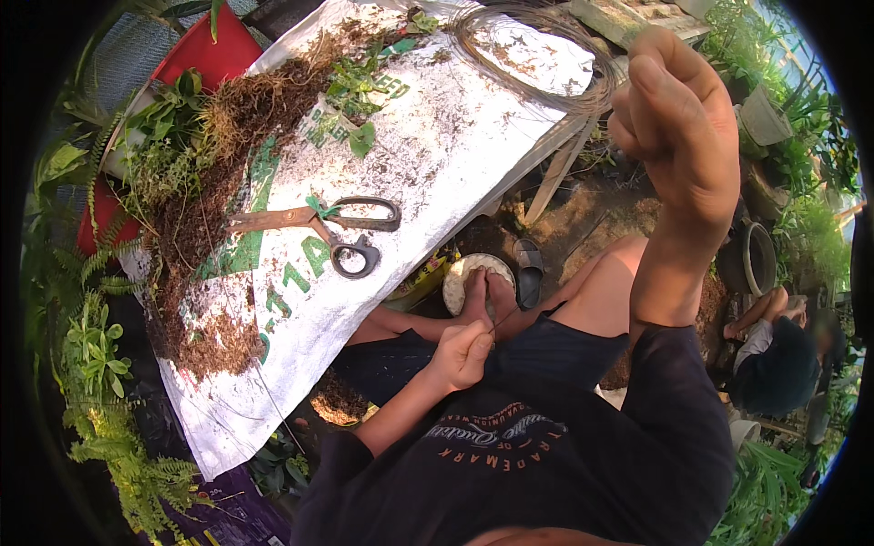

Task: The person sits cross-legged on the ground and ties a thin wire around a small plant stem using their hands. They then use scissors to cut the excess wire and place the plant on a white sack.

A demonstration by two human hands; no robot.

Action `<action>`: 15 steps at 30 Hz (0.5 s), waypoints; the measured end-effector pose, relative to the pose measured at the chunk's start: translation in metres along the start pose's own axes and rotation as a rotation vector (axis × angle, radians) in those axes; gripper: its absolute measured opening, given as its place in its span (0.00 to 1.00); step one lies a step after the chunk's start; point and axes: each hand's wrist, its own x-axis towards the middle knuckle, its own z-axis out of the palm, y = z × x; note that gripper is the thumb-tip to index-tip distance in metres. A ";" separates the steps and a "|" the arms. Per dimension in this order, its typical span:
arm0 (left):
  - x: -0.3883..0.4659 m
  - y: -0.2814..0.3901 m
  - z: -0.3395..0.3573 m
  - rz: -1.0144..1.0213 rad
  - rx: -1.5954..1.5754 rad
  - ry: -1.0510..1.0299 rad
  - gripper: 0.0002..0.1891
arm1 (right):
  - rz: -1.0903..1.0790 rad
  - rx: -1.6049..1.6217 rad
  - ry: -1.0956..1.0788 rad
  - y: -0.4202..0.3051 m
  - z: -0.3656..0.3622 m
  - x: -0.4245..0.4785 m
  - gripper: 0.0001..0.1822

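Observation:
My left hand (462,356) is closed in front of my lap, with a thin dark wire (506,319) between thumb and fingers. Raised high at the upper right, my right hand (676,112) has its fingers curled in; whether it pinches the wire's other end cannot be seen. Large rusty scissors (317,228) with dark handles and a green tie lie slightly spread on a white woven sack (416,198). A coil of thin wire (471,51) rests at the sack's far right corner.
Brown fibrous potting material (184,225) and leafy cuttings (358,85) lie on the sack. Red containers (205,48) stand at its left. My feet rest on a round pale object (454,283) near a sandal (529,266). Another person (775,362) crouches at the right among pots and plants.

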 end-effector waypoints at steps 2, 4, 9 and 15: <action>-0.004 0.005 -0.012 -0.025 0.048 -0.018 0.18 | 0.019 0.055 0.017 0.002 -0.004 0.003 0.08; -0.009 0.016 -0.026 -0.035 0.073 -0.008 0.18 | -0.014 0.079 -0.014 0.011 0.005 0.015 0.09; -0.018 0.065 -0.046 0.031 -0.098 0.112 0.22 | -0.266 -0.092 0.273 0.027 0.082 0.052 0.10; 0.008 0.141 -0.086 0.194 -0.496 0.681 0.21 | -0.010 -0.449 -0.495 0.106 0.122 0.025 0.23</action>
